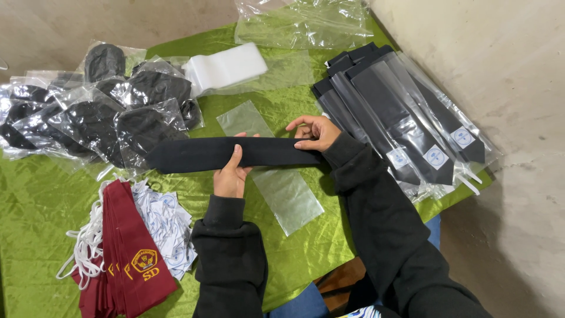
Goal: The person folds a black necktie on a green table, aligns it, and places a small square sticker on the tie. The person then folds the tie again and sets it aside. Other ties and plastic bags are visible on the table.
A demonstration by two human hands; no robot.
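Observation:
A black necktie [194, 154] lies stretched sideways across a shiny green cloth [35, 200], its pointed end to the left. My left hand [231, 174] grips its middle, thumb on top. At the tie's right end my right hand [316, 133] pinches the fabric with its fingers. Both arms wear black sleeves. Under the tie lies a long clear plastic sleeve [282, 188], flat and empty.
A row of bagged black ties [406, 118] lies at the right. Bagged black caps [100, 123] are piled at the left. Dark red ties [132, 253], white elastic cords [85, 241] and white labels [168, 221] sit at the front left. White foam sheets [226, 66] and clear bags [306, 23] lie behind.

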